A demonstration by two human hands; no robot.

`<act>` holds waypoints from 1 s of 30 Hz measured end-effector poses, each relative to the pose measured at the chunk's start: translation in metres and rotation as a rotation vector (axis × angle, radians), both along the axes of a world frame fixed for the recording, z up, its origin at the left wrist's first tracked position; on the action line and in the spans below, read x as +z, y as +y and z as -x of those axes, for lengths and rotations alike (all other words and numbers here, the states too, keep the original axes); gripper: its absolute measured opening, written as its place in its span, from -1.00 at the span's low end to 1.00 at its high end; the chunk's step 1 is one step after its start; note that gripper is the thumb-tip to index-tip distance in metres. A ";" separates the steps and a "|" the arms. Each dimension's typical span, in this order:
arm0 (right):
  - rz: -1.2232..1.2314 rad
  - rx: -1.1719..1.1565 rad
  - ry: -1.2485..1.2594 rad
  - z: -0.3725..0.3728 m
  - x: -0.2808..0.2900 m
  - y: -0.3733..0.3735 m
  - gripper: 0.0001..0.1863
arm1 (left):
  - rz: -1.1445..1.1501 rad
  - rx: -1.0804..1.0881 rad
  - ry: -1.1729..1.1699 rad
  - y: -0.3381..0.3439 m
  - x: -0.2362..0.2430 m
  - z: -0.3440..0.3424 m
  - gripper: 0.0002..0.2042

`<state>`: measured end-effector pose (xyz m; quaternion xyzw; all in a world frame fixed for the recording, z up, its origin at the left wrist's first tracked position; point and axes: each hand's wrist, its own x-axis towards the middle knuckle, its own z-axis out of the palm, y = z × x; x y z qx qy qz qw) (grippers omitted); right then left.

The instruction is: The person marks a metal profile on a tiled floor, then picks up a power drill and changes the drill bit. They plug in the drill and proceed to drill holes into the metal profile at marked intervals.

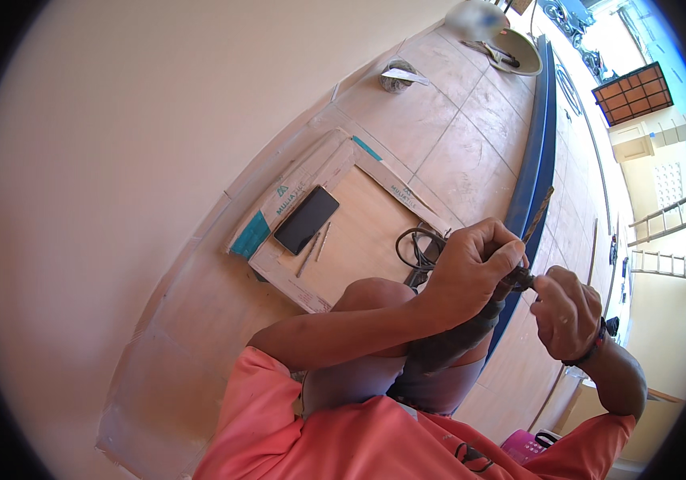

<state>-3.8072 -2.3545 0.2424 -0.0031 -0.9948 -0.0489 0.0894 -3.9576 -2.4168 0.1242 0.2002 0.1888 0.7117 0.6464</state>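
Note:
A power drill [456,342] with a dark body rests across my lap, its nose pointing away from me. From its chuck a long spiral drill bit [540,214] sticks out. My left hand [471,264] is closed round the base of the bit, at the front of the chuck. On the other side, my right hand [568,310] has its fingers curled against a small dark piece [524,279] at the chuck; whether this is a chuck key I cannot tell. The drill's black cord [416,254] lies coiled beside my left hand.
Left of my knees is a flat tile carton [267,260], with a black phone [308,219] and two thin bits [313,250] on it. A blue beam [536,152] runs along the right. Farther off are a bowl [522,53] with tools and a ladder [667,218].

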 end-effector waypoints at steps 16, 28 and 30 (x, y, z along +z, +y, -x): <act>0.144 -0.235 -0.290 0.018 0.024 -0.014 -0.52 | -0.021 0.054 0.050 -0.005 0.000 0.002 -0.88; 1.606 -0.838 0.266 0.027 -0.027 -0.020 -0.58 | 0.069 0.125 0.016 -0.004 -0.003 0.005 -0.89; 1.663 -0.792 0.294 0.025 -0.026 -0.020 -0.60 | 0.085 0.122 0.006 -0.004 -0.006 0.006 -0.88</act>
